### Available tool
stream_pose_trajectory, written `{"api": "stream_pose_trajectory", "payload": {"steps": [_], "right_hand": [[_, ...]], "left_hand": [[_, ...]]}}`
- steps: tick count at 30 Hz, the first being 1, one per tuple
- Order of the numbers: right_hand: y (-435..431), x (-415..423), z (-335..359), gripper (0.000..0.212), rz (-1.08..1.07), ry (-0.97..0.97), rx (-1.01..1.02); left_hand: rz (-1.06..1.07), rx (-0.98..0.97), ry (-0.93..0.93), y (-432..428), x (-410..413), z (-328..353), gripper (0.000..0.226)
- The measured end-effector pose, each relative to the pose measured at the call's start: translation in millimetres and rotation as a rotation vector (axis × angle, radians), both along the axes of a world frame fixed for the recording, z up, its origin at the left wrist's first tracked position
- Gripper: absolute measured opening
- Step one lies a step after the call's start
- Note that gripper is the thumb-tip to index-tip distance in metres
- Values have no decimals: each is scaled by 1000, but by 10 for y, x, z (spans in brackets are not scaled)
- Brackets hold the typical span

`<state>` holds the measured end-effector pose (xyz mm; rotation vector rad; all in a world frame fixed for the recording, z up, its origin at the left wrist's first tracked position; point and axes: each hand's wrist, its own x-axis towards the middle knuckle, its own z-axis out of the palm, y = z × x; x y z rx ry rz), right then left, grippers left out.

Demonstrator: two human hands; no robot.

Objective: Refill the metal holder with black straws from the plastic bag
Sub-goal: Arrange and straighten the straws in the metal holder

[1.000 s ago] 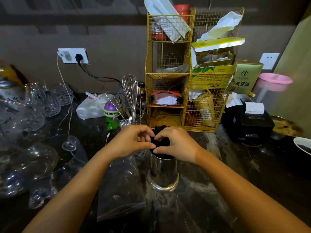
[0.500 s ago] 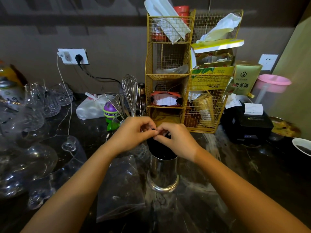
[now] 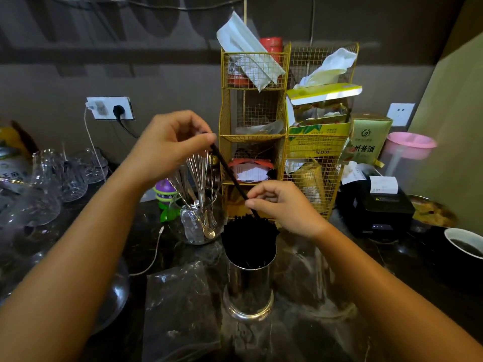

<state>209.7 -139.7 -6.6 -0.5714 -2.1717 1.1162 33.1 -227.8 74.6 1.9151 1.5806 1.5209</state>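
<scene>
Head view, looking down onto a dark, glossy countertop (image 3: 326, 322). Nearest, at left of centre, a clear plastic bag (image 3: 180, 307) lies flat and crumpled; it looks emptied, though its contents are hard to make out. Just right of it stands the metal holder (image 3: 248, 291), an upright shiny cylinder, packed with black straws (image 3: 248, 239) whose tips bristle above the rim.

Above the holder both hands work one single straw (image 3: 227, 168), which slants from upper left down to lower right. The left hand (image 3: 167, 145) is raised, pinching the straw's upper end between thumb and fingers. The right hand (image 3: 285, 205) sits lower, just over the bundle, its fingers curled and pinching the straw near its lower end, where it meets the other tips.

The holder seems nearly full, so this is probably one of the last straws. To seat it well, I would tilt it upright first, let the right hand steer the tip into a gap between neighbours, then press gently from the top; forcing it at a slant could bend it or push others out.

Farther back, left of the holder, a glass jar (image 3: 198, 220) holds a whisk (image 3: 200, 168) and spoons. Behind stands a yellow wire rack (image 3: 287, 142) stuffed with packets, against the wall.
</scene>
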Motion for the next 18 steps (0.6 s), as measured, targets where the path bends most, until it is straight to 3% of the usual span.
{"api": "stream_pose_trajectory", "payload": {"steps": [7,12,18], "right_hand": [[149,134,131,18,-2,17,-91],[269,260,322,16,-70,120,-158],[368,346,533,18,-137,364,-227]], "left_hand": [[106,22,-234,38,-290,-117,17],[106,-101,-363,9,-387,-345,19],[-29,-330,-193,54,-224,-668,18]]}}
